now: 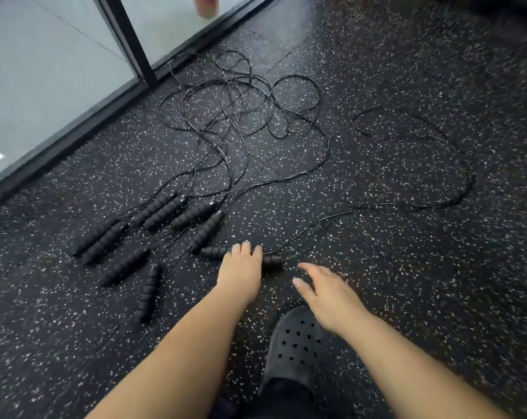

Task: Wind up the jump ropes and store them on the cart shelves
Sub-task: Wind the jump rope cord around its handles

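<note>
handle (273, 260) of one jump rope lies on the speckled floor (407, 297) under my left hand (241, 269), whose fingers (245, 247) curl over it. my right hand (325, 294) hovers just beside, fingers spread, holding nothing. other handles (162, 208) and tangled cords (241, 116) lie beyond.

Both bare forearms reach up from bottom of frame, left hand (241, 269) at centre with fingers curled over a rope handle (216, 251), right hand (325, 293) just right of it, fingers straight and spread.

A black perforated clog (295, 346) rests on speckled rubber floor (407, 282).
</note>
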